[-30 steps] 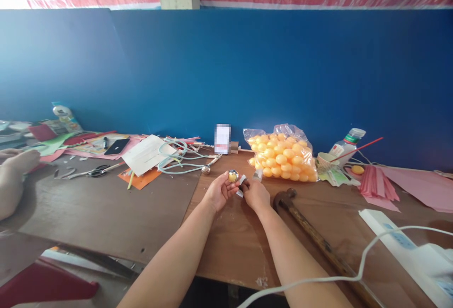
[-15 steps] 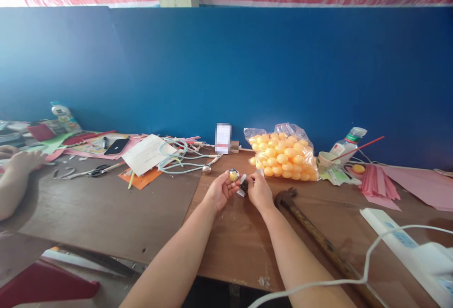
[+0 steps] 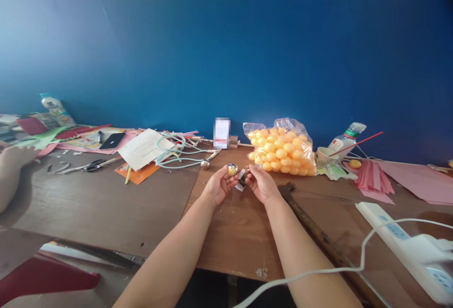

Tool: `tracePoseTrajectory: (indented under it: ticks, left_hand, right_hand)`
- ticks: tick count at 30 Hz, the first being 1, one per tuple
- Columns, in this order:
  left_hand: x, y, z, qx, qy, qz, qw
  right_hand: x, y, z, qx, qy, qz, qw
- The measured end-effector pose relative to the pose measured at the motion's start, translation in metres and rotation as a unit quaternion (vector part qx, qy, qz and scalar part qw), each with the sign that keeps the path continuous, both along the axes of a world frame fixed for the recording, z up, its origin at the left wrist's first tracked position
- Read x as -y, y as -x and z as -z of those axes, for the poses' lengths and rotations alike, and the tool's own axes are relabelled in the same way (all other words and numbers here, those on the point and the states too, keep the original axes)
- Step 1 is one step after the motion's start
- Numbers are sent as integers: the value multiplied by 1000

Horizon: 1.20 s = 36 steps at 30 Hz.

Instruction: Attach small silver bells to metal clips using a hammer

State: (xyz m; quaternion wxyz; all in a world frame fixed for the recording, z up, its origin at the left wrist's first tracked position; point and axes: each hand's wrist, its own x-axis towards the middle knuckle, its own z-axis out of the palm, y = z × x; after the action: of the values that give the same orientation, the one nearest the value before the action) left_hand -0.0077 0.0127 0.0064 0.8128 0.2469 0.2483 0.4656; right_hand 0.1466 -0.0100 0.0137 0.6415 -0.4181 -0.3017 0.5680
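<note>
My left hand [image 3: 218,186] holds a shiny metal ball [image 3: 232,170] between thumb and fingers, its palm turned upward. A yellowish patch shows on the ball, perhaps a reflection. Just to the right, my right hand [image 3: 262,184] has its thumb and forefinger pinched together on something too small to make out. Between the two hands is a small clear packet [image 3: 241,180] with dark little pieces in it. It lies close to the fingers of both hands; I cannot tell whether they touch it.
Behind my hands stands a clear bag of orange balls [image 3: 283,152]. A hammer [image 3: 318,232] lies beside my right forearm, near a white power strip [image 3: 389,232] with its cable. Leftward are light-blue cords [image 3: 177,162], a second metal ball [image 3: 205,163], scissors [image 3: 92,165] and another person's hand [image 3: 19,157].
The right hand has opened away from the packet and turned, its fingertips now pinched above it. The left hand keeps the ball. The view has tilted slightly down.
</note>
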Motion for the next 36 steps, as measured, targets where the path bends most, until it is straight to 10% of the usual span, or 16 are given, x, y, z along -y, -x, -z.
tracePoseTrajectory:
  ticks: [36]
  left_hand:
    - [5, -6, -3, 40, -54, 27, 997]
  right_hand:
    - [37, 34, -13, -8, -28, 47, 998]
